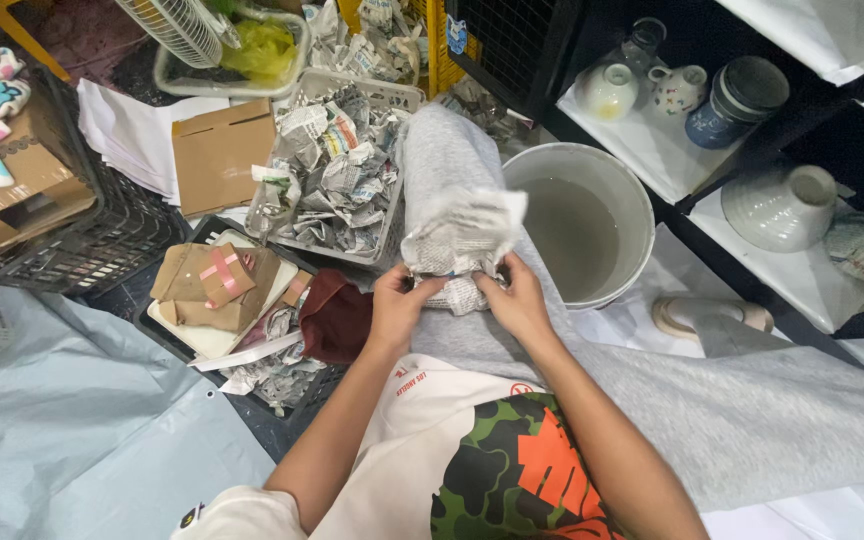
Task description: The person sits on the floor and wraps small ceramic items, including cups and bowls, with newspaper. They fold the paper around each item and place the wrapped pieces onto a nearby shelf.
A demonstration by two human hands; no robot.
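Both hands, left hand point(397, 300) and right hand point(517, 300), gripped a newspaper-wrapped bundle point(462, 240) resting on the person's knee. Wrapping looked mostly intact, lower edge loosened. Basket of crumpled newspaper point(337, 160) beyond the left hand; white bucket point(582, 220) beyond the right.

There is one view only, from a camera worn on the person's head, looking steeply down over the chest and lap. It sits close: the forearms run up from the bottom edge and the two hands meet near the middle. The top of the frame faces away from the person, taking in the white bucket point(580, 222), the paper-filled basket point(344, 165) and, at right, dark shelves point(852, 150).
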